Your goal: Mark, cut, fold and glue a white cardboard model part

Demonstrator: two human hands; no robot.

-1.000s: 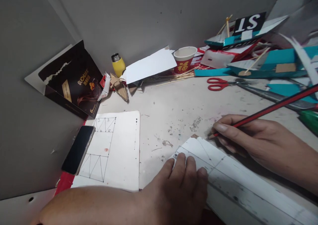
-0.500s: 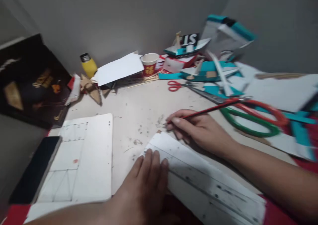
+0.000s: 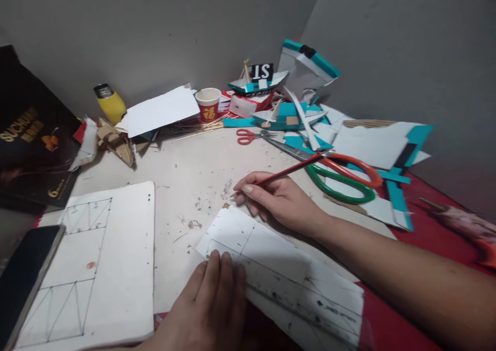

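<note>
My right hand (image 3: 279,198) is closed around a red and black pencil (image 3: 289,170), its tip low over the table by the far corner of a white sheet (image 3: 271,242) with ruled pencil lines. Flat on that sheet lies my left hand (image 3: 215,289), fingers stretched out. What looks like a clear ruler (image 3: 287,299) with dark marks runs along the sheet from beneath these fingers. Left of it an open notebook page (image 3: 129,258) carries a drawing of lines and triangles. Large scissors with green and orange handles (image 3: 341,193) lie beyond my right hand.
A dark phone (image 3: 29,278) lies beside the notebook, and a black box (image 3: 34,139) stands behind it. Along the back are a yellow bottle (image 3: 110,103), a paper cup (image 3: 208,105), small red scissors (image 3: 246,136), and paper boats (image 3: 258,82) among teal and white scraps.
The view has swung to the right, so everything sits farther left and looks sharper. Both hands keep nearly the same places on and beside the sheet.
</note>
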